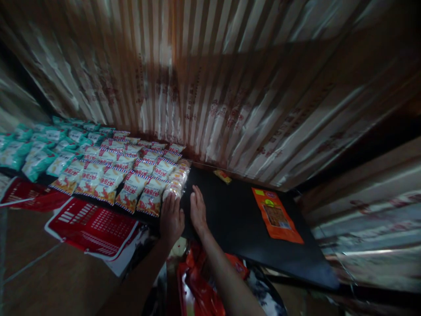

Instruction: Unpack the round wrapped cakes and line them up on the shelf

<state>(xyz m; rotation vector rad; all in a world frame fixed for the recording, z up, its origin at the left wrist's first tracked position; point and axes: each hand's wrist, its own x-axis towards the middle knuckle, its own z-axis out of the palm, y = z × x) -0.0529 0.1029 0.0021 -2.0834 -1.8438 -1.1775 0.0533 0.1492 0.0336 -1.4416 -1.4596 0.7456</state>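
My left hand (172,219) lies with its fingers stretched over the front of a row of small clear-wrapped packets (180,175). The fingertips appear to touch the front packet. To the right of that row, my right hand (198,211) stands on edge with straight fingers, palm turned toward the packets and a small gap between. It holds nothing. Left of the packets, white-and-orange snack bags (131,189) with striped tops lean in several rows on the black shelf (226,215).
Teal snack bags (39,161) fill the shelf's left end. A small yellow packet (222,176) and a flat orange pouch (278,215) lie to the right. Red printed sheets (94,224) hang below the front edge. Orange-red packages (204,285) sit beneath my forearms. A corrugated wall (210,79) stands behind.
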